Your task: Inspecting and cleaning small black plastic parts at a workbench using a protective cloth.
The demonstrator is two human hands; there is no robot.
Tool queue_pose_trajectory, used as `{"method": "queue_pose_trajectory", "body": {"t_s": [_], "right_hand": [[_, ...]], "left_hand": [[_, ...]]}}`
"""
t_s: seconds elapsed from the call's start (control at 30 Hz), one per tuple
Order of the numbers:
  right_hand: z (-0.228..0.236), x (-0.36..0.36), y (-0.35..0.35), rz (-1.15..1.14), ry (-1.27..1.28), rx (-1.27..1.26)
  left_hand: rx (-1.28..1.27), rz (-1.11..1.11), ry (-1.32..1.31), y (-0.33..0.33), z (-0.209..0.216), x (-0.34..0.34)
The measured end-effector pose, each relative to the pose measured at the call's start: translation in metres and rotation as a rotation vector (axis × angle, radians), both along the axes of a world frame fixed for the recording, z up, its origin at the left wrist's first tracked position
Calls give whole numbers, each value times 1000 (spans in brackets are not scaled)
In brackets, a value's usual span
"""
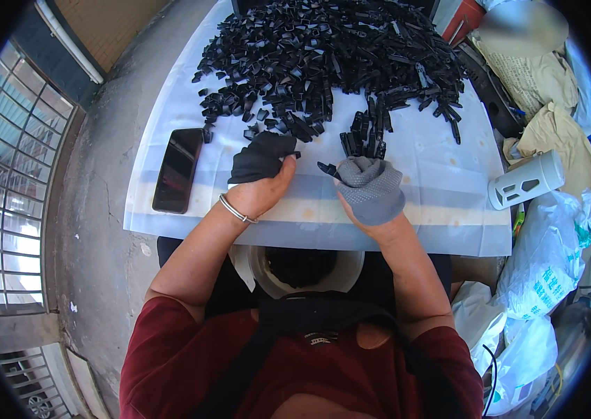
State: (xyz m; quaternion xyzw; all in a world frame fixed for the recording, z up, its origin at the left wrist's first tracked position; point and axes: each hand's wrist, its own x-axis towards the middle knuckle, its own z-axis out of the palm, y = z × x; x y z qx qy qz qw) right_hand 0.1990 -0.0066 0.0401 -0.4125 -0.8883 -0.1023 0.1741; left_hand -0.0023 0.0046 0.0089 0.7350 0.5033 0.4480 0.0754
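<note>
My left hand, in a black fingerless-looking glove with a silver bangle at the wrist, is closed on a small black plastic piece. Facing it, my right hand wears a grey dotted glove and pinches a narrow black plastic piece that points left. The two pieces are apart. Just beyond my right hand lies a small cluster of long black pieces. Short, angular black pieces spread out past my left hand; longer ones are heaped on the right.
A white sheet covers the table. A dark phone lies at its left. Under the front edge, a pale bowl with black contents sits at my lap. A white perforated holder and plastic bags crowd the right side.
</note>
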Motion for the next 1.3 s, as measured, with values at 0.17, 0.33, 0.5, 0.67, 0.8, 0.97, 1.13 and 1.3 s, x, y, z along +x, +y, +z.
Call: {"method": "queue_pose_trajectory", "body": {"t_s": [0.17,0.33,0.5,0.67,0.8,0.97,1.13,1.3], "right_hand": [[-11,-1,-13,95,431,-22],[-2,-3,-23,118,262,14],[-7,3,-20,47,165,81],[-17,8,-16,123,459,-83],[-9,3,-18,78,552,-257],[-7,10,-22,64,347,-89],[3,2,-31,-25,241,-139],[3,1,-34,-22,130,-16]], "left_hand": [[-545,-171,-308,-15,15,15],[-991,-414,-951,-26,5,27],[-947,-393,-929,-27,5,35],[-708,-421,-350,-30,15,34],[-594,-398,-379,-28,10,31],[-663,-290,-589,-22,10,29],[-566,-240,-426,-26,17,28],[-553,-293,-386,-30,23,26]]}}
